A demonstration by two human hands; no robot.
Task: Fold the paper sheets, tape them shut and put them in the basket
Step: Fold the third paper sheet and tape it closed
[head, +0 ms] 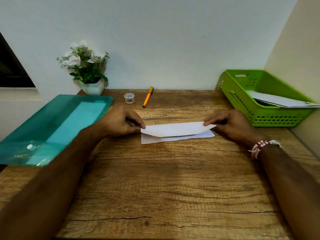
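1. Wooden table (164, 179) fills the view, pushed into a corner where a pale wall meets a cream side wall; its near half lies bare, so the arms have free room to slide.
2. White paper sheet (176, 133) lies near the middle of the table, already folded over at least once. Its upper flap is lifted and bows downward in the middle, while the lower layer rests flat on the wood.
3. The left hand (121, 121) pinches the flap's left corner between thumb and fingertips; the right hand (230, 122) pinches the right corner the same way. Holding both corners likely keeps the edges square as the flap comes down, so this looks like a fold in progress.
4. A green basket (242, 108) sits at the right rear, just beside the right hand, with finished white papers (280, 101) already lying inside. Its open top faces up, so dropping in calls for only a short lift over the near rim.
5. A tape roll (129, 98) and an orange pen (147, 97) lie behind the sheet, near the wall, within easy forward reach and clear of the fold.
6. A teal folder (52, 129) overhangs the table's left edge, touching the left forearm; a careless elbow could nudge it.
7. A potted plant (86, 66) stands at the back left, well apart from the work.
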